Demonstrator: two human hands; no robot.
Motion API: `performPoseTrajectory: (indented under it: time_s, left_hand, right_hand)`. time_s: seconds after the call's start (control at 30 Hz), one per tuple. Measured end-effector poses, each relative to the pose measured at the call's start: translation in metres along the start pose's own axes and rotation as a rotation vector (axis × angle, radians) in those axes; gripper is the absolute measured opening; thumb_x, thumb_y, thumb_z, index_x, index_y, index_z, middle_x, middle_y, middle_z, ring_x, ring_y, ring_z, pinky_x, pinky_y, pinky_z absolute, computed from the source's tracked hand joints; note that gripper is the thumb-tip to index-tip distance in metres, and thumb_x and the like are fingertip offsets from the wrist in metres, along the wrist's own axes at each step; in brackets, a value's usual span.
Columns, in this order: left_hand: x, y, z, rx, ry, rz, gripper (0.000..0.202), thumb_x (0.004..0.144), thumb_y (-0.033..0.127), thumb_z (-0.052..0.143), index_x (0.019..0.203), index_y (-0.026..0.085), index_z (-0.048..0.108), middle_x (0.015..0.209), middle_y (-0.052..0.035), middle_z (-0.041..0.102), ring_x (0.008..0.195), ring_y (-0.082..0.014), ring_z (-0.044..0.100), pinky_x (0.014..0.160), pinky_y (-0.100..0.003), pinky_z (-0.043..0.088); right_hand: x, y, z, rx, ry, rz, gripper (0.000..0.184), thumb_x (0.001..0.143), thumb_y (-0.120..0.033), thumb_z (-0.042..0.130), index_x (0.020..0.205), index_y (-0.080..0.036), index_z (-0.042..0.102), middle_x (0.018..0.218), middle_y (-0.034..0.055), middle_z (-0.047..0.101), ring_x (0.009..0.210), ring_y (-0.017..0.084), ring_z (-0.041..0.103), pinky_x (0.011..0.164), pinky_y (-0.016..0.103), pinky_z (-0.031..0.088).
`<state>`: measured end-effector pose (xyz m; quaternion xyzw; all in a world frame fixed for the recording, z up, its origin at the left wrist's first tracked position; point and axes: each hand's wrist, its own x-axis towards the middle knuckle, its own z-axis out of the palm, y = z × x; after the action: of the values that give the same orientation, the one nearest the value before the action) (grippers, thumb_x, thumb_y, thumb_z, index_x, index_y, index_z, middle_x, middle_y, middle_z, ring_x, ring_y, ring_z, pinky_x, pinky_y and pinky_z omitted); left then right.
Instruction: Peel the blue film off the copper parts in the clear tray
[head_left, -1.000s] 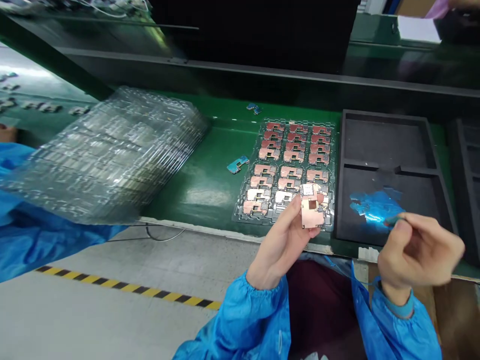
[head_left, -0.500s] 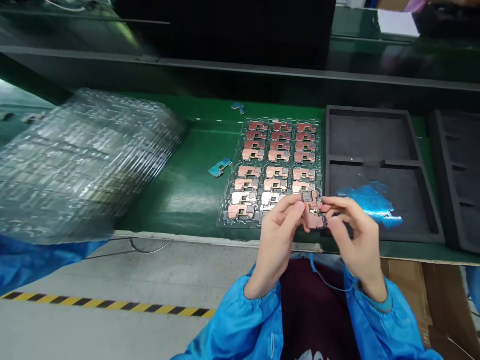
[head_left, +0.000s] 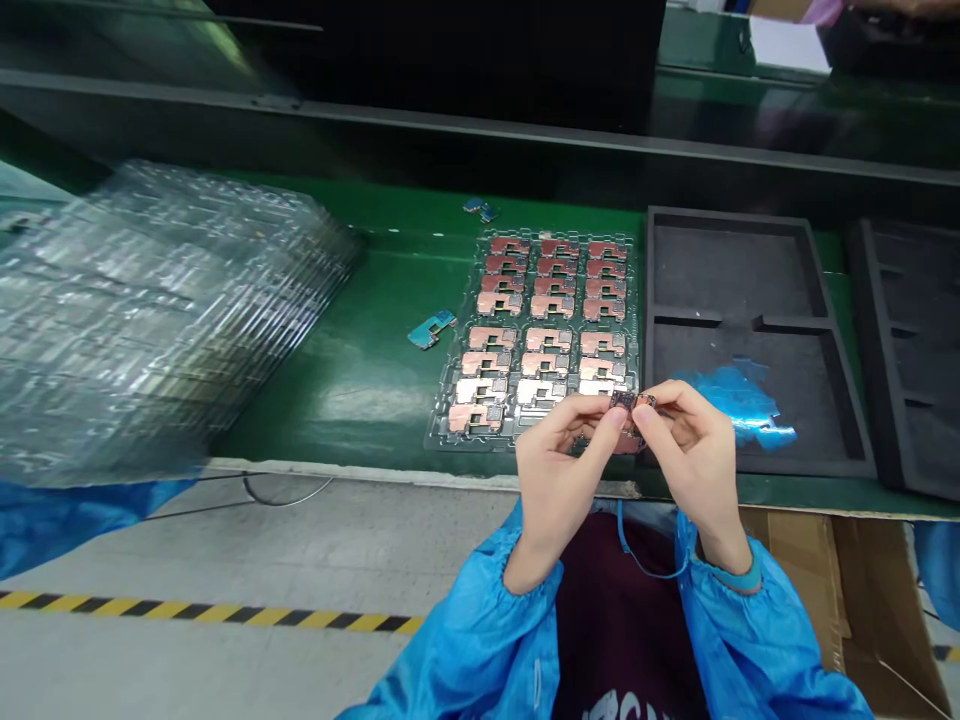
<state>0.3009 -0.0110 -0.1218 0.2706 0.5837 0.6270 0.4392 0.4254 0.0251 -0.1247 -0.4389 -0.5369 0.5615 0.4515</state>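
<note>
Between my fingertips is a small copper-coloured circuit board (head_left: 628,442), mostly covered by my thumbs and fingers. My left hand (head_left: 562,460) pinches its left side, and my right hand (head_left: 690,445) grips the right side with the thumb pressed on top. Just beyond my hands lies a clear plastic tray (head_left: 442,438) holding rows of similar copper-coloured boards (head_left: 489,364). A blue-green board (head_left: 430,331) rests on the bench left of that tray, and small blue pieces (head_left: 480,209) lie behind it.
A tall stack of clear trays (head_left: 165,320) leans at the left. Right of my hands, a black foam tray (head_left: 724,262) has crumpled blue film (head_left: 739,402) in it. Another black tray (head_left: 919,350) stands farther right. The green bench (head_left: 345,390) ends at a pale front edge.
Both thumbs have moved inward onto the board, hiding more of it, and my right hand has come closer to my left. The whole view has shifted slightly.
</note>
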Motion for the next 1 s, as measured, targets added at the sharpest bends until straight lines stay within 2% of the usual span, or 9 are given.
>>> performPoseTrajectory:
  time_s: [0.13,0.27,0.33,0.43,0.6,0.73,0.8,0.87,1.0]
  left_hand:
    - [-0.002,-0.003,0.003,-0.032,-0.006,-0.007,0.008,0.084,0.02,0.087,0.088,0.021,0.081,0.084,-0.0018,0.078,0.075,-0.017,0.072,0.071,-0.026,0.061]
    - [-0.005,-0.01,0.0,-0.171,-0.137,-0.106,0.03,0.086,0.023,0.087,0.116,0.02,0.082,0.104,-0.0079,0.08,0.089,-0.0204,0.077,0.082,-0.031,0.065]
    - [-0.005,-0.016,-0.004,-0.199,-0.131,-0.109,0.026,0.087,0.023,0.086,0.113,0.02,0.083,0.105,-0.0078,0.079,0.087,-0.0193,0.078,0.084,-0.031,0.065]
    - [-0.006,-0.025,-0.009,-0.221,-0.053,-0.113,0.015,0.087,0.025,0.088,0.099,0.018,0.085,0.096,-0.0059,0.079,0.078,-0.0171,0.077,0.079,-0.03,0.065]
    - [-0.005,-0.024,-0.026,-0.264,0.002,-0.143,0.024,0.081,0.028,0.094,0.1,0.019,0.082,0.083,-0.0041,0.08,0.07,-0.0172,0.075,0.074,-0.031,0.065]
    - [0.016,-0.008,-0.071,0.046,0.069,0.019,0.014,0.082,0.021,0.091,0.093,0.021,0.082,0.087,-0.0045,0.081,0.077,-0.0167,0.076,0.078,-0.027,0.061]
    - [0.034,-0.001,-0.096,0.268,-0.009,0.096,0.007,0.084,0.021,0.089,0.089,0.022,0.084,0.092,-0.0059,0.081,0.083,-0.0181,0.076,0.079,-0.027,0.06]
    - [0.05,0.0,-0.116,0.44,-0.135,0.145,0.003,0.085,0.023,0.087,0.088,0.024,0.086,0.094,-0.0061,0.079,0.081,-0.0189,0.074,0.076,-0.029,0.059]
    - [0.066,-0.006,-0.13,0.663,-0.294,0.201,0.008,0.092,0.024,0.078,0.094,0.025,0.085,0.096,-0.0059,0.078,0.076,-0.0184,0.071,0.072,-0.03,0.056]
  right_hand:
    - [0.001,0.008,0.004,-0.077,0.095,-0.043,0.021,0.099,-0.039,0.074,0.089,-0.022,0.067,0.082,-0.0004,0.069,0.071,0.015,0.068,0.061,0.025,0.057]
    - [0.002,0.024,0.01,-0.003,0.236,-0.035,0.029,0.099,-0.048,0.075,0.092,-0.021,0.066,0.08,0.0001,0.069,0.068,0.015,0.066,0.06,0.025,0.056]
    - [-0.001,0.032,0.013,0.017,0.285,-0.022,0.03,0.1,-0.049,0.073,0.097,-0.02,0.067,0.082,0.0008,0.07,0.068,0.015,0.067,0.059,0.025,0.056]
    - [-0.008,0.04,0.019,-0.031,0.25,-0.069,0.027,0.097,-0.043,0.079,0.105,-0.02,0.07,0.092,0.0044,0.074,0.076,0.018,0.073,0.066,0.028,0.062]
    - [-0.017,0.048,0.022,-0.071,0.156,-0.215,0.019,0.094,-0.025,0.083,0.111,-0.022,0.075,0.1,0.0046,0.075,0.082,0.018,0.076,0.072,0.029,0.067]
    - [-0.014,0.049,0.007,-0.11,-0.045,-0.212,0.039,0.102,-0.032,0.073,0.14,-0.023,0.068,0.125,0.0123,0.075,0.108,0.026,0.077,0.087,0.041,0.071]
    - [-0.011,0.046,-0.004,-0.187,-0.018,-0.217,0.038,0.107,-0.034,0.066,0.143,-0.024,0.067,0.132,0.013,0.074,0.118,0.028,0.075,0.091,0.044,0.07]
    - [-0.008,0.042,-0.013,-0.26,0.07,-0.24,0.035,0.107,-0.031,0.064,0.141,-0.026,0.069,0.131,0.0112,0.075,0.118,0.027,0.075,0.09,0.043,0.07]
    - [-0.005,0.033,-0.021,-0.348,0.132,-0.27,0.034,0.106,-0.029,0.066,0.139,-0.027,0.071,0.131,0.01,0.074,0.116,0.027,0.075,0.089,0.044,0.07]
